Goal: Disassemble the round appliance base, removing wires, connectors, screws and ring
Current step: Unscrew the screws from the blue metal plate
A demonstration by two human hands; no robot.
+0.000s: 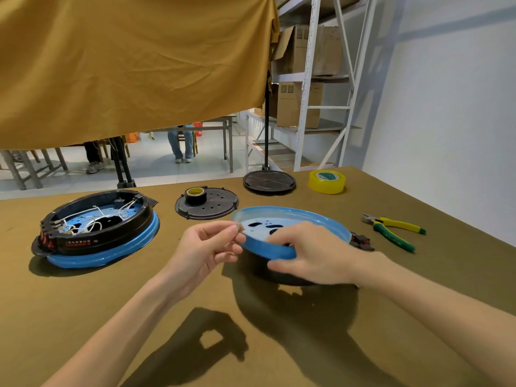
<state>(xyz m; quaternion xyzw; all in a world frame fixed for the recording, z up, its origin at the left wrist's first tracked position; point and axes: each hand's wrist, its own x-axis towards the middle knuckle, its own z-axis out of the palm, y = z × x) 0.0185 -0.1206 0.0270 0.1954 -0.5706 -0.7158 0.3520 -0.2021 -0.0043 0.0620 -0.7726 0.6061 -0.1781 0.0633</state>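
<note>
Near my chest, my right hand [308, 254] gripped the tilted blue-rimmed base [290, 233]; my left hand [208, 248] pinched something tiny beside its rim

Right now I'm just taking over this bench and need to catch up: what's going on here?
A person is taking apart a round blue appliance base. The right hand grips its near rim, tilting it up off the table, while the left hand pinches something small at the rim's left edge; what it is cannot be made out. A second base with white wires sits at left, untouched. Two black covers, tape rolls and pliers lie behind.
</note>
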